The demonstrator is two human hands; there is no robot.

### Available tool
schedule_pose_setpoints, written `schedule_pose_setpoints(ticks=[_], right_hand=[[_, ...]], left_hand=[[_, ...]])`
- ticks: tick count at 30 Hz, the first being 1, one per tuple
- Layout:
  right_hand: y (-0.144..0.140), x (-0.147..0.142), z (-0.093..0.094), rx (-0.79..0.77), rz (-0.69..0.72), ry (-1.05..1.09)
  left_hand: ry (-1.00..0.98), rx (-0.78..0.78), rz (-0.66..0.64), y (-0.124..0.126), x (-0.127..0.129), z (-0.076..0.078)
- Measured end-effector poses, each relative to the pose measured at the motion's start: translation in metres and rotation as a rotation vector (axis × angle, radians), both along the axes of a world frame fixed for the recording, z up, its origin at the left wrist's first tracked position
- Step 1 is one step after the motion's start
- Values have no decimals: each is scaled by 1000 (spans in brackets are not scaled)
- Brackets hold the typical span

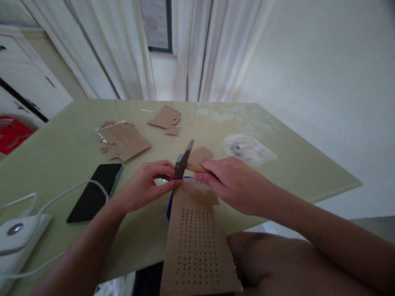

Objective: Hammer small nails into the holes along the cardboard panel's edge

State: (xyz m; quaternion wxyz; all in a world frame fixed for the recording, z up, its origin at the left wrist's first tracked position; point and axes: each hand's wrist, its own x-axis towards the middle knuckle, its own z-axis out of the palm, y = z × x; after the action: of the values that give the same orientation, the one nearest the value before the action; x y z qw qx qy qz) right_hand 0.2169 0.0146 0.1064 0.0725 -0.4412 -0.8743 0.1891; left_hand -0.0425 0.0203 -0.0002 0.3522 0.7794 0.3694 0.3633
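A small hammer with a grey metal head and wooden handle is in my right hand, whose fingers wrap round the handle. The hammer head is right at the fingertips of my left hand. That hand pinches at the far edge of a brown cardboard piece; whatever is between its fingertips is too small to make out. Several rows of small holes cover the cardboard, and a line of small shiny points runs along its far edge. The near end of the cardboard reaches past the table edge. Something blue shows under its left side.
Torn cardboard pieces lie at the back left, with more cardboard scraps behind. A clear plastic bag with small dark items is at the right. A black phone and a white power strip with cables lie left.
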Motion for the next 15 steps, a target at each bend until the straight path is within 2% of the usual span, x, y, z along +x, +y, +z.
schedule_pose_setpoints(ticks=[2,8,15], right_hand=[[0,0,-2,-10,18,-26],[1,3,1,38,-15,97],[1,-1,-15,18,56,-56]], left_hand=[[-20,-47,-22,1,-1,-1],[46,-107,-51,2,-7,-4],[54,-160,-72,1,-5,-3]])
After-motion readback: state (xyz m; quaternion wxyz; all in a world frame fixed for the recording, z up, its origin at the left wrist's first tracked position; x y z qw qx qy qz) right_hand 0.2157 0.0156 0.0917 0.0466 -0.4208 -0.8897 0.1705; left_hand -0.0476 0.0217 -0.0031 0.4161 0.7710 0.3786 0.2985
